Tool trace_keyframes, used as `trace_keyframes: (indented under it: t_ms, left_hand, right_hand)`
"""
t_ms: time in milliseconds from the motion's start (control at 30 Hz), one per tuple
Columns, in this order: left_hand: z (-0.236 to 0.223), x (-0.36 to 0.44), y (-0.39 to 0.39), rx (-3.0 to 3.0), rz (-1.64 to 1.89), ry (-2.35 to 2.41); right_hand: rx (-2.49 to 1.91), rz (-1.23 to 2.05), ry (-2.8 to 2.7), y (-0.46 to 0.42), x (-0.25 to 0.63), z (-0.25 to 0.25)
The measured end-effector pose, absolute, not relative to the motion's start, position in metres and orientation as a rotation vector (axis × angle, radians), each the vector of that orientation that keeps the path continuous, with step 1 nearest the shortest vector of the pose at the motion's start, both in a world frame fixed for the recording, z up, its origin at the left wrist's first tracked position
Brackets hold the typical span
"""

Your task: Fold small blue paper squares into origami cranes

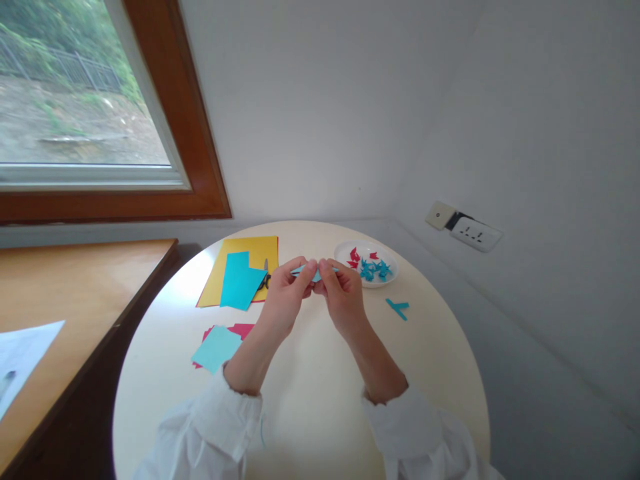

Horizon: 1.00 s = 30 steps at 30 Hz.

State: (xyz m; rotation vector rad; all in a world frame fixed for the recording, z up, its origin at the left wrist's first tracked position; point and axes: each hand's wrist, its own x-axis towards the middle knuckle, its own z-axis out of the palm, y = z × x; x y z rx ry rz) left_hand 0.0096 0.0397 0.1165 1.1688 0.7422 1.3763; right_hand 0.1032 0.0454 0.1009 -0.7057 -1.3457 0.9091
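Observation:
Between my two hands, over the middle of the round table, is a small piece of light blue paper (317, 275). My left hand (290, 293) pinches its left part, and my right hand (344, 292) pinches its right part, with the thumbs side by side at the top. Fingers cover much of the paper, so its exact shape is hidden. Just beyond my right hand stands a white plate (341, 252) with several small folded blue paper pieces (375, 270) and a few red ones (355, 255). Black-handled scissors (265, 280) lie close to my left hand.
Yellow sheets (210, 283) with a cut blue sheet (239, 283) on top lie at the table's back left. Nearer are light blue squares (216, 348) over red paper (243, 329). Blue strips (399, 308) rest at the right. A wooden desk (100, 280) adjoins the left side.

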Motion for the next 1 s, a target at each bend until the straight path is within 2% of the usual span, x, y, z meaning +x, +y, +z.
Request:
trace_keyframes:
  t_ms: [667,1000]
  left_hand:
    - [0.114,0.004,0.042,1.179,1.347,0.631]
    - [0.120,-0.005,0.041,1.237,1.172,0.750]
  right_hand:
    - [-0.544,1.059,-1.216,0.051,0.105,0.092]
    - [-0.802,0.670,-1.498,0.046,0.116,0.097]
